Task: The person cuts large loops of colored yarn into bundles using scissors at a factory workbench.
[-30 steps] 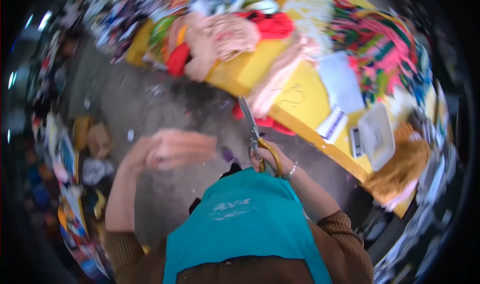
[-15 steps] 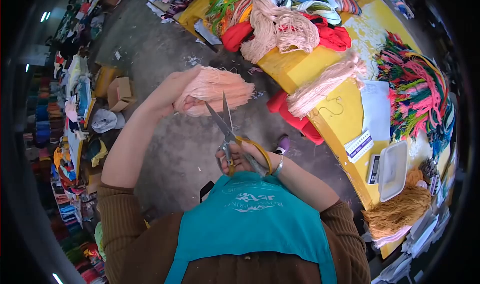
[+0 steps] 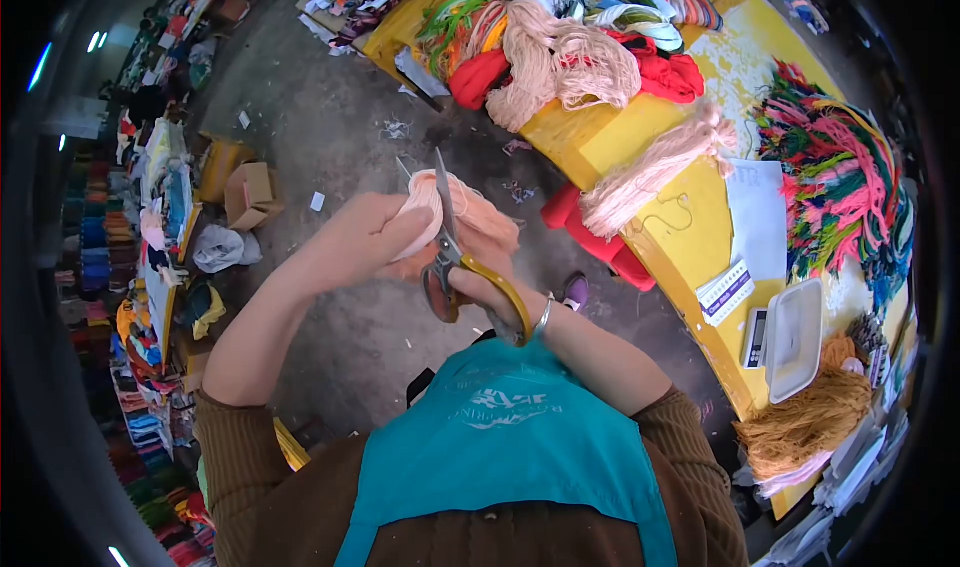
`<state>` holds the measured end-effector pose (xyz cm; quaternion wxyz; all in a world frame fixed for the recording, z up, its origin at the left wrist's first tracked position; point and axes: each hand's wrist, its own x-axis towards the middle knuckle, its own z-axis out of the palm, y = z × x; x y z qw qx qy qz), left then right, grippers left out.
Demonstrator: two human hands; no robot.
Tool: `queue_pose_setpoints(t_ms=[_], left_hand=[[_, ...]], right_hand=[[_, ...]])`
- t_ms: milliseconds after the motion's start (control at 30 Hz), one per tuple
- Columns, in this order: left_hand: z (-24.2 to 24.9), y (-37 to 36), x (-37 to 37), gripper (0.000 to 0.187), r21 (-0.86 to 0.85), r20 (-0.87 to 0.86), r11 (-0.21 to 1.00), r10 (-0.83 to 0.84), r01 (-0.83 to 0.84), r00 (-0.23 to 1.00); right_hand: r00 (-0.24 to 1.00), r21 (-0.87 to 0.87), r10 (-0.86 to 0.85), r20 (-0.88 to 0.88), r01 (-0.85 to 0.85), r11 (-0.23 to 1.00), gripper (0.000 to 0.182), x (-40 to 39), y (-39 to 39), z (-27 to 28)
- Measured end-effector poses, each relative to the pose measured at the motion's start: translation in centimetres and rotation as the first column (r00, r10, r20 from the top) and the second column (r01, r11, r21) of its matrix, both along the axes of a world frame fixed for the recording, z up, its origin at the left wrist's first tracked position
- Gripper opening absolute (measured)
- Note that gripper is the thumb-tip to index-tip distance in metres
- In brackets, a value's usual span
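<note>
My left hand [image 3: 392, 235] is closed around one end of a peach yarn skein [image 3: 485, 222], with a loop of strands standing up over the fingers. The rest of the skein hangs off to the right. My right hand [image 3: 490, 295] grips scissors [image 3: 446, 202] with yellow and grey handles, their blades pointing away from me. One blade stands in front of the skein. A thin tip just left of the loop looks like the other blade, so the strands seem to lie between them. Part of that blade is hidden behind the yarn.
On the right, a yellow table [image 3: 655, 152] bears a pale pink skein [image 3: 650, 177], multicoloured yarn [image 3: 835, 177], a white plastic tray [image 3: 795, 342], a small scale [image 3: 755, 337] and brown yarn [image 3: 805, 422]. Red cloth [image 3: 600, 242] hangs at its edge. A cardboard box [image 3: 250, 195] sits left.
The left hand has turned and drawn the skein's end into an upright loop. The right hand has brought the scissors up to the yarn, with the blades now around the loop.
</note>
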<state>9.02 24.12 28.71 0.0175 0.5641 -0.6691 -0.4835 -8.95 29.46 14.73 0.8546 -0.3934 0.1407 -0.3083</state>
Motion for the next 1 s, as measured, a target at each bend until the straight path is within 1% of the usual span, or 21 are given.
queue_pose_setpoints(t_ms=[33,67,200,267,300,367,400,433,467,533,567,600,633,667,733,833,867,900,933,967,1000], left_hand=[[0.9,0.3,-0.2,0.042,0.014,-0.057,1.000,0.026,-0.025,0.998],[1.6,0.6,-0.4,0.043,0.030,-0.113,0.998,0.054,-0.051,0.992],[3.5,1.7,-0.2,0.045,0.007,-0.034,1.000,0.026,-0.026,0.999],[4.6,2.6,-1.4,0.042,0.010,0.055,0.996,-0.086,0.085,0.995],[4.0,3.2,-1.6,0.040,-0.126,0.110,0.971,-0.188,0.201,0.976],[4.4,3.5,-0.9,0.038,-0.123,0.137,0.971,-0.188,0.205,0.973],[5.0,3.2,-0.7,0.037,-0.130,0.176,0.972,-0.173,0.197,0.969],[5.8,2.9,-1.0,0.037,-0.082,0.158,0.986,-0.132,0.146,0.979],[5.6,3.0,-1.0,0.037,-0.078,0.155,0.985,-0.139,0.152,0.978],[5.2,3.5,-0.8,0.040,-0.076,0.185,0.982,-0.159,0.176,0.970],[4.8,3.7,-1.1,0.040,-0.075,0.184,0.982,-0.157,0.173,0.970],[4.3,4.1,-1.7,0.042,-0.130,0.214,0.945,-0.268,0.299,0.939],[4.0,4.4,-2.1,0.044,-0.179,0.251,0.891,-0.368,0.417,0.895],[4.2,4.2,-2.1,0.046,-0.107,0.238,0.929,-0.322,0.355,0.916],[4.5,3.6,-1.6,0.046,-0.129,0.225,0.939,-0.284,0.318,0.932],[4.8,3.5,-0.7,0.048,-0.117,0.255,0.951,-0.250,0.287,0.934],[4.4,3.8,-0.8,0.049,-0.119,0.247,0.939,-0.287,0.323,0.926],[4.1,4.1,-0.9,0.050,-0.122,0.238,0.926,-0.322,0.357,0.916],[3.9,4.4,-1.2,0.050,-0.121,0.239,0.928,-0.317,0.352,0.918],[3.7,4.6,-1.6,0.050,-0.144,0.211,0.900,-0.378,0.411,0.901],[3.5,4.8,-1.8,0.050,-0.168,0.183,0.869,-0.437,0.466,0.881]], right_hand=[[0.998,-0.032,-0.049,-0.042,0.047,0.998,0.043,-0.3,0.3,0.9],[0.997,-0.083,-0.031,-0.065,0.026,0.996,0.044,-0.6,0.6,1.4],[0.992,-0.232,-0.024,-0.128,-0.007,0.973,0.047,-0.8,1.7,0.9],[0.974,-0.398,-0.198,-0.106,0.141,0.906,0.051,-0.5,1.7,1.8],[0.953,-0.474,-0.289,-0.092,0.213,0.854,0.055,-0.4,1.6,2.2],[0.922,-0.653,-0.350,-0.163,0.165,0.739,0.057,-0.1,1.8,-0.1],[0.917,-0.651,-0.361,-0.168,0.172,0.739,0.057,-1.0,1.7,0.3],[0.946,-0.516,-0.195,-0.259,0.035,0.856,0.054,-1.8,1.7,1.2],[0.948,-0.359,-0.010,-0.319,-0.111,0.927,0.051,-2.3,1.8,1.7],[0.946,-0.413,-0.061,-0.318,-0.080,0.907,0.046,-2.6,1.7,1.5],[0.966,-0.409,-0.115,-0.233,0.010,0.912,0.045,-2.6,1.7,1.7],[0.975,-0.397,-0.168,-0.146,0.098,0.913,0.044,-2.5,1.7,1.9],[0.977,-0.394,-0.160,-0.144,0.091,0.914,0.044,-2.3,1.6,1.9],[0.974,-0.393,-0.200,-0.108,0.143,0.908,0.043,-2.0,1.6,2.0],[0.950,-0.371,-0.079,-0.302,-0.041,0.928,0.041,-2.8,1.0,2.3],[0.943,-0.345,-0.071,-0.326,-0.049,0.937,0.044,-3.1,1.7,2.1],[0.920,-0.291,0.013,-0.391,-0.137,0.947,0.047,-3.6,1.6,2.4],[0.921,-0.293,0.021,-0.390,-0.145,0.945,0.047,-3.2,1.6,1.9],[0.952,-0.364,-0.090,-0.292,-0.024,0.931,0.048,-2.6,1.9,1.2],[0.963,-0.421,-0.197,-0.184,0.104,0.901,0.049,-2.1,2.0,0.8],[0.968,-0.496,-0.175,-0.178,0.066,0.866,0.055,-2.0,1.2,1.0]])
